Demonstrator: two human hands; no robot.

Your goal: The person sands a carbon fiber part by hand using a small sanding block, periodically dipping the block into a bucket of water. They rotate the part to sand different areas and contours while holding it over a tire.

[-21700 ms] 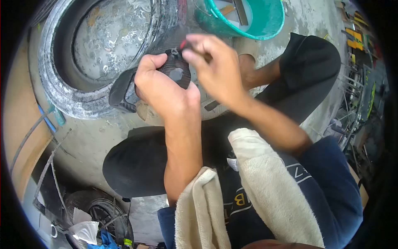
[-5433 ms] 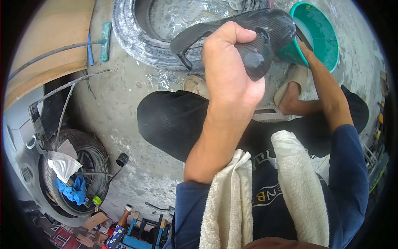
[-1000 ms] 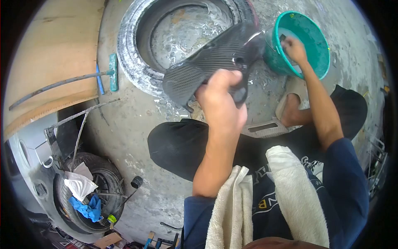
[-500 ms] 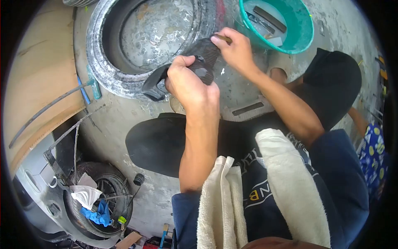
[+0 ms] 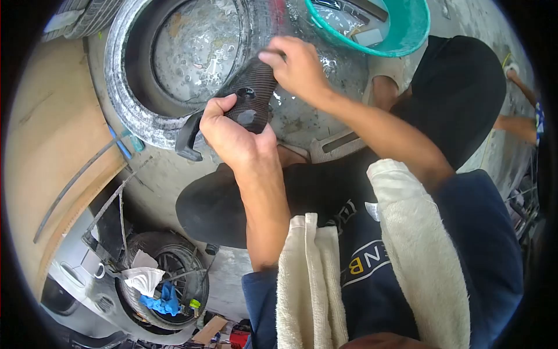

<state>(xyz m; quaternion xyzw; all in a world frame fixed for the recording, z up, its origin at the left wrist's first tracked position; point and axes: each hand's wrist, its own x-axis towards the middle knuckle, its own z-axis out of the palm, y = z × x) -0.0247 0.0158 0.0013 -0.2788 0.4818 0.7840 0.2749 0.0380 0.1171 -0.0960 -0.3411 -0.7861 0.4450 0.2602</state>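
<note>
A dark part with a ribbed, carbon-like surface, a round hole and a black curved end is held up in front of the tire. My left hand is wrapped round its lower end, thumb near the hole. At its upper end is my right hand, fingers pinched together against the edge; whatever they hold is too hidden to make out. The tire lies flat on the wet floor.
A green basin with water and flat pieces stands at the top right. A wooden board lies left. At the lower left is a wheel with a blue cloth. Another person's arm shows at the right.
Both hands and the ribbed part have shifted left in view, and its hole now shows more clearly. The brown piece seen earlier in my right hand is hidden.
</note>
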